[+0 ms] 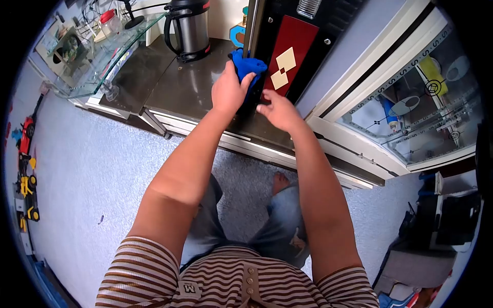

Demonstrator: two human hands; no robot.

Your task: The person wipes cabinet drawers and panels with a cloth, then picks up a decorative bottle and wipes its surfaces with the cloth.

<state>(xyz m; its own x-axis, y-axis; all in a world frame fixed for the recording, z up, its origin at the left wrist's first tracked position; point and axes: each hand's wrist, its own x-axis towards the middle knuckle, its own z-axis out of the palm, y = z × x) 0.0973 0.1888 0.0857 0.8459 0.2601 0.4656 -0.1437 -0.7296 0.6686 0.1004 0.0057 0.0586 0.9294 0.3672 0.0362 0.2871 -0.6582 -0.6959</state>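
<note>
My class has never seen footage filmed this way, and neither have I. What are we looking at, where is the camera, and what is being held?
There is no machine here: just a person using two bare hands. The only picture comes from a camera worn on the head, looking forward and down, so the striped shirt is the wearer's own. The left hand grips a blue cloth at an upright metal pole. The right hand is open, near a red panel with cream diamonds; whether it touches anything is hard to tell. On the dark countertop stands a steel kettle.
</note>
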